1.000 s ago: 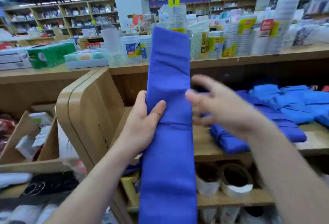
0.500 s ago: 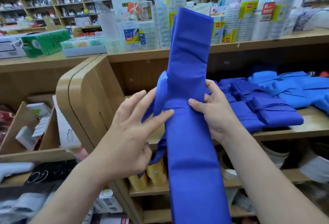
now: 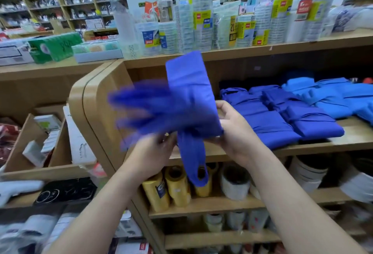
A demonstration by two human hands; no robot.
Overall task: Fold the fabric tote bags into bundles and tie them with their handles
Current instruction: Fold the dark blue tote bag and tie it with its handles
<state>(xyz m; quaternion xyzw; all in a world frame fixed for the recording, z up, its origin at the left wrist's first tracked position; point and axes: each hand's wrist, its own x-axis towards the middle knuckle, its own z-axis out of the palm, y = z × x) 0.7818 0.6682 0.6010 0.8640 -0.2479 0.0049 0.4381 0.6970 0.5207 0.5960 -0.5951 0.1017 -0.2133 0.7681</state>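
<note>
I hold a royal-blue fabric tote bag (image 3: 189, 96), folded into a narrow strip, in mid-air in front of the wooden shelf. Its upper end stands up; another part sweeps out to the left in a motion blur. A handle loop (image 3: 194, 165) hangs down below. My right hand (image 3: 232, 130) grips the bundle's right side at the fold. My left hand (image 3: 150, 153) holds the fabric from underneath, its fingers partly hidden by the cloth. Several tied blue bundles (image 3: 282, 118) lie on the shelf to the right.
The wooden shelf unit (image 3: 96, 100) has a rounded corner at left. Lighter blue bags (image 3: 333, 96) lie at the far right. Yellow rolls (image 3: 171, 187) and tape rolls sit on the lower shelf. Packaged goods (image 3: 201, 21) line the top shelf. Boxes fill the left bin.
The long upright strip has been folded shorter, and part of it now swings left in a blur. Both hands have dropped lower and a handle loop now hangs beneath.
</note>
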